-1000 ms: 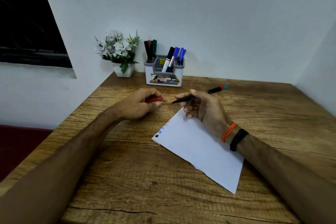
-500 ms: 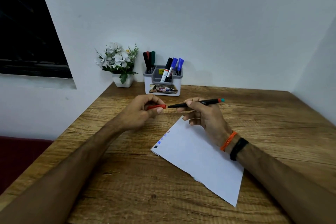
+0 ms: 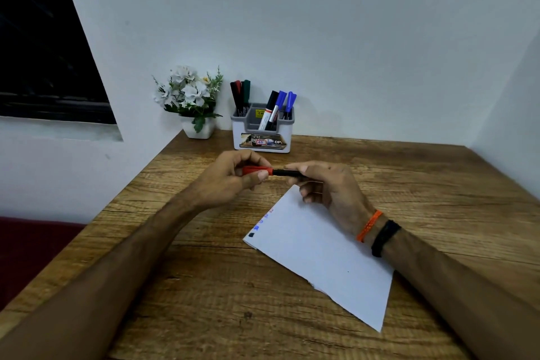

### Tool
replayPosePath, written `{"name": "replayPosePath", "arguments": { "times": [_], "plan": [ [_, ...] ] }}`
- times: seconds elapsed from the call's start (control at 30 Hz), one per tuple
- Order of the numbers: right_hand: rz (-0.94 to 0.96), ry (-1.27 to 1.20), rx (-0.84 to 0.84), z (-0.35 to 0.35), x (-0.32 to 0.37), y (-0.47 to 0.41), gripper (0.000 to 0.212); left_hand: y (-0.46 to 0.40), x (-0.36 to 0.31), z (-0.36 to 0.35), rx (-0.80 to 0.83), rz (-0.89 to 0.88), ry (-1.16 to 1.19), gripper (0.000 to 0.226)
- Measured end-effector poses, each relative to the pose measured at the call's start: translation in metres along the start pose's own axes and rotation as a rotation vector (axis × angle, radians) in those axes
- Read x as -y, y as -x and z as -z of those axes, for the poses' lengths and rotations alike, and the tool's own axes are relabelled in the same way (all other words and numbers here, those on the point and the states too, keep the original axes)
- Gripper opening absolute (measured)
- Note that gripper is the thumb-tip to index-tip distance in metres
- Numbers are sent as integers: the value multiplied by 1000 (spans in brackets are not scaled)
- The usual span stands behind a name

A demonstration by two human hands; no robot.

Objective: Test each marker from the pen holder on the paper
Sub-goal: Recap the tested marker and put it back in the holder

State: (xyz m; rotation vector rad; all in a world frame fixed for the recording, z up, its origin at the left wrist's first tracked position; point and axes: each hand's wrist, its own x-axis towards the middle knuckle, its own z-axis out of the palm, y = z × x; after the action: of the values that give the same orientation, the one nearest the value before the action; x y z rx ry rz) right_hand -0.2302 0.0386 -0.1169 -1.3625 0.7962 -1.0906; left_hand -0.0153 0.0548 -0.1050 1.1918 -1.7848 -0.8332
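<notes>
My left hand (image 3: pixel 230 181) pinches a red cap (image 3: pixel 257 170), which now sits on the tip of a black marker (image 3: pixel 287 173). My right hand (image 3: pixel 327 187) grips the marker's barrel, hiding most of it. Both hands hover above the far corner of a white sheet of paper (image 3: pixel 321 254) that lies on the wooden table (image 3: pixel 204 286). Small red, blue and black test marks run along the paper's left edge. The white and grey pen holder (image 3: pixel 263 131) stands at the back by the wall with several markers in it, dark ones on the left, blue-capped ones on the right.
A white pot of artificial flowers (image 3: pixel 194 102) stands left of the pen holder in the corner. The table's left edge runs diagonally, with a dark red surface (image 3: pixel 29 248) below it. Walls close the back and right sides.
The right hand swung the marker level and brought its tip to the left hand. The red cap has gone onto the tip. The camera tilted up a little.
</notes>
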Motion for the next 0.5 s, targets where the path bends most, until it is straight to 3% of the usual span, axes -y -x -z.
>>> {"name": "replayPosePath", "arguments": {
  "times": [0.33,0.5],
  "plan": [
    [171,219,18,0,-9,-4,4,-1,2,-1,-37,70,23,6],
    [208,243,38,-2,-13,-5,12,0,0,-5,-47,86,25,6]
  ]
}}
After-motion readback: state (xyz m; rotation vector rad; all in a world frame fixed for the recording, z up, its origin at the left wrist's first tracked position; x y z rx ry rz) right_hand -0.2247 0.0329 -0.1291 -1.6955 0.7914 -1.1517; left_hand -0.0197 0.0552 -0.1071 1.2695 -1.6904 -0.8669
